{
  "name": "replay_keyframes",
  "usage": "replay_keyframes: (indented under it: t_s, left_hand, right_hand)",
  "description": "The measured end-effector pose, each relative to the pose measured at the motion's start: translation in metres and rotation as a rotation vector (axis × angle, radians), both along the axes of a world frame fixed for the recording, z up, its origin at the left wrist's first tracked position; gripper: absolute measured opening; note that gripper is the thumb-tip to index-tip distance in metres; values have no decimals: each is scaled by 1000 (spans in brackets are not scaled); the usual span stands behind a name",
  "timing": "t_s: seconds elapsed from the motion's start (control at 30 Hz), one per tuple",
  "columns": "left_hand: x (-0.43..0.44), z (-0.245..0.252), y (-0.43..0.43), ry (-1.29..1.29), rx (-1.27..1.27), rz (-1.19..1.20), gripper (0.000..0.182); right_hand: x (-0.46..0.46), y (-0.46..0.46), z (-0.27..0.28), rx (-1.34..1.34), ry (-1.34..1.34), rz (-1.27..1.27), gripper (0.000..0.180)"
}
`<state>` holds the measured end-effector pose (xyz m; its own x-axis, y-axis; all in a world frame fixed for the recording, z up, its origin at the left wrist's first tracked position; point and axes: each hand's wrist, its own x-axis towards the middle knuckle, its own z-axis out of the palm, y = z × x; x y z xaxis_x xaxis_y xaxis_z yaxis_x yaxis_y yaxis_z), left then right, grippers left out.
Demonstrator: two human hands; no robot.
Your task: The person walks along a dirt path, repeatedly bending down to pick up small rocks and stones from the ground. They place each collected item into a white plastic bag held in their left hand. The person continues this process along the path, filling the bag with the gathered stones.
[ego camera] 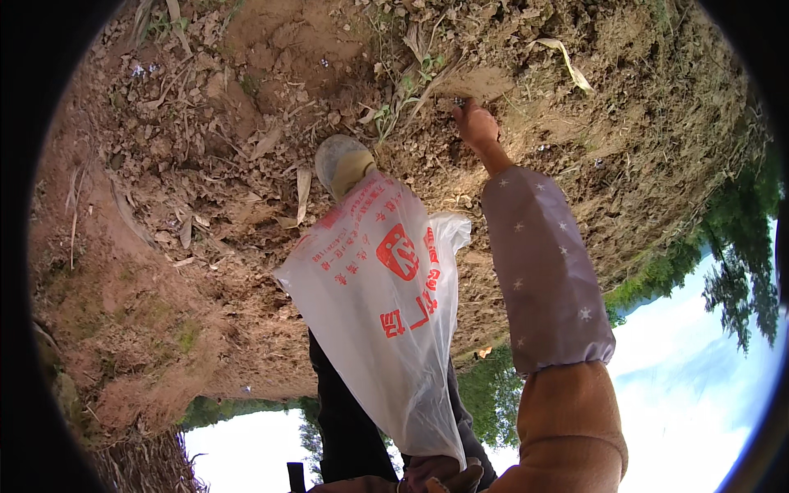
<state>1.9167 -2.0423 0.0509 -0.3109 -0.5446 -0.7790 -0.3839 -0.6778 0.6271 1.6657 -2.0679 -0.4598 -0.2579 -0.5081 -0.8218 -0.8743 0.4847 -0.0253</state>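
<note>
My right hand (478, 126) reaches down to the brown soil, beside a small cluster of pale granules (457, 100). Its fingers are curled and partly hidden, so whether anything is between them is unclear. A patterned purple sleeve cover (548, 265) wraps that forearm. A translucent white plastic bag (370, 289) with red printing hangs in front of my legs. At the bottom edge my left hand (453, 476), dim and partly cut off, is shut on the gathered end of the bag. The bag's contents, if any, do not show.
A light-coloured shoe (344, 163) stands on the ground beside the bag. Dry leaves (303, 194), green weeds (394, 111) and clods cover the sloping soil. More pale clusters (138, 69) dot the earth. A bundle of dry stalks (148, 462) is at lower left; trees (743, 265) line the right.
</note>
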Motion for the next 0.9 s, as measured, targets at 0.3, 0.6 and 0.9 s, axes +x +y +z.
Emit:
replay_keyframes:
  t_s: [0.3,0.6,0.9]
  left_hand:
    - [-6,-4,-4,-11,-18,18,45]
    - [-4,-2,2,-5,-76,70,45]
    - [5,20,60,-225,-671,-1504,11]
  right_hand:
    - [18,5,-3,-175,95,-128,35]
    - [24,-2,12,-264,-61,-554,30]
    - [149,-89,51,-385,-831,-741,22]
